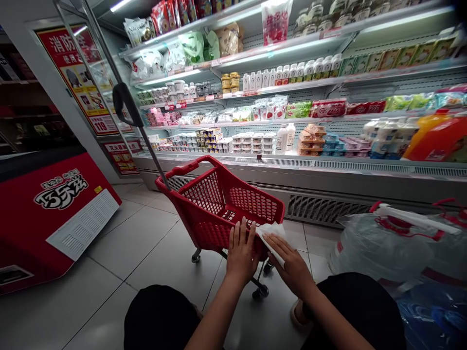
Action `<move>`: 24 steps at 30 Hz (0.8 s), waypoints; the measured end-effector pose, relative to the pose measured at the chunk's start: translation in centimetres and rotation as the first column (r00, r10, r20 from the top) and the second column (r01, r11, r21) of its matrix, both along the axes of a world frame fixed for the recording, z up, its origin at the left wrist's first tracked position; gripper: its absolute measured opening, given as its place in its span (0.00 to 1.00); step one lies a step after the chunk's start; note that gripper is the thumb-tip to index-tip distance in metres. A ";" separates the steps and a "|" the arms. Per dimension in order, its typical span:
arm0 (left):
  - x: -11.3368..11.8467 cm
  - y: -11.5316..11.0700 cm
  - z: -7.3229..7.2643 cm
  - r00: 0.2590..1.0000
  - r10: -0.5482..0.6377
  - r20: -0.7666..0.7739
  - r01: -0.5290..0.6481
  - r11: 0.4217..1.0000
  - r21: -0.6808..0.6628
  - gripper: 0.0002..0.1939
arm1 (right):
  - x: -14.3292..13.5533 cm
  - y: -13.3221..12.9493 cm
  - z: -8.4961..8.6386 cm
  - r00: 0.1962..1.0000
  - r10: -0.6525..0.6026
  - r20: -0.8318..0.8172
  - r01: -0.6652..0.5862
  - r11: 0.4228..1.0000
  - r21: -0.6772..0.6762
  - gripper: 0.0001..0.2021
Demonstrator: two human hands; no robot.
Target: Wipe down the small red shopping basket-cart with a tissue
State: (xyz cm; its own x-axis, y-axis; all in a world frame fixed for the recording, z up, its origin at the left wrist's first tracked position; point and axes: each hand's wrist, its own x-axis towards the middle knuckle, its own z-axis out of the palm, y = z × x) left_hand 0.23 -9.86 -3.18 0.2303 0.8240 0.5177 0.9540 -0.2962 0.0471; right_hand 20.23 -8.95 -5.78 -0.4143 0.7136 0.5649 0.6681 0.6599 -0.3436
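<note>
A red plastic shopping basket cart [215,233] stands on casters in front of me, its tall black-handled pole [127,104] rising at the left. My left hand [241,255] rests on the cart's near rim with fingers stretched out, holding nothing. My right hand [292,267] presses a white cloth or tissue [272,228] against the near right corner of the cart. The cloth's kind is unclear, and part of it is hidden under the fingers. Nothing lies in the visible part of the basket.
A lit refrigerated display [262,163] with dairy, drinks and packaged food spans the back. At the left is a red freezer [54,214]. Large wrapped water bottles [386,248] stand close on the right. Grey floor tiles [146,262] lie below.
</note>
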 end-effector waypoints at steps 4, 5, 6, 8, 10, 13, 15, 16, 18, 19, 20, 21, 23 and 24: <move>1.2 0.2 0.0 0.999 -0.042 0.008 0.042 0.999 -0.023 0.51 | 0.4 0.7 -0.2 0.999 -0.036 -0.027 0.036 0.999 -0.012 0.29; 1.4 0.3 0.0 0.998 -0.056 0.010 0.056 0.998 -0.030 0.51 | 0.3 0.7 -0.2 0.998 -0.045 -0.039 0.045 0.999 -0.020 0.29; 1.5 0.4 0.1 0.997 -0.073 0.009 0.073 0.997 -0.038 0.51 | 0.0 0.7 -0.2 0.997 -0.055 -0.048 0.054 0.998 -0.027 0.29; 1.4 0.6 0.4 0.992 -0.124 -0.010 0.124 0.991 -0.055 0.51 | -0.4 0.6 -0.1 0.997 -0.065 -0.050 0.064 0.997 -0.035 0.30; 0.6 0.8 1.0 0.982 -0.182 -0.047 0.179 0.982 -0.067 0.50 | -0.3 0.5 -0.1 0.998 -0.055 -0.035 0.054 0.998 -0.033 0.30; -1.6 1.1 1.9 0.985 -0.157 -0.076 0.155 0.987 -0.034 0.45 | 0.9 0.5 -0.3 0.997 -0.064 -0.032 0.063 0.998 -0.032 0.30; -3.1 1.2 2.4 0.997 -0.047 -0.053 0.048 0.999 0.024 0.42 | 2.0 0.7 -0.5 0.993 -0.105 -0.053 0.102 0.994 -0.043 0.29; -3.6 1.3 2.6 0.999 0.001 -0.041 0.001 0.999 0.047 0.41 | 2.4 0.8 -0.6 0.989 -0.129 -0.066 0.126 0.991 -0.051 0.29; -4.2 1.3 2.7 0.998 0.048 -0.032 -0.046 0.997 0.069 0.41 | 2.7 1.0 -0.7 0.980 -0.179 -0.088 0.173 0.983 -0.067 0.29; -4.1 1.2 2.7 0.998 0.049 -0.032 -0.047 0.996 0.070 0.42 | 2.5 1.1 -0.6 0.976 -0.197 -0.093 0.191 0.979 -0.071 0.29; -3.9 1.2 2.6 0.999 0.044 -0.031 -0.042 0.997 0.067 0.43 | 1.9 1.2 -0.5 0.975 -0.204 -0.091 0.198 0.978 -0.069 0.30; -3.5 1.2 2.5 0.999 0.042 -0.026 -0.040 0.997 0.063 0.44 | 1.1 1.2 -0.4 0.977 -0.197 -0.083 0.193 0.979 -0.060 0.30; -2.6 1.2 2.3 0.999 0.043 -0.014 -0.042 0.997 0.059 0.47 | -1.2 1.2 0.0 0.989 -0.138 -0.047 0.137 0.990 -0.026 0.31; -2.2 1.2 2.2 0.999 0.043 -0.011 -0.042 0.997 0.058 0.47 | -2.4 1.2 0.2 0.995 -0.097 -0.023 0.097 0.995 -0.004 0.31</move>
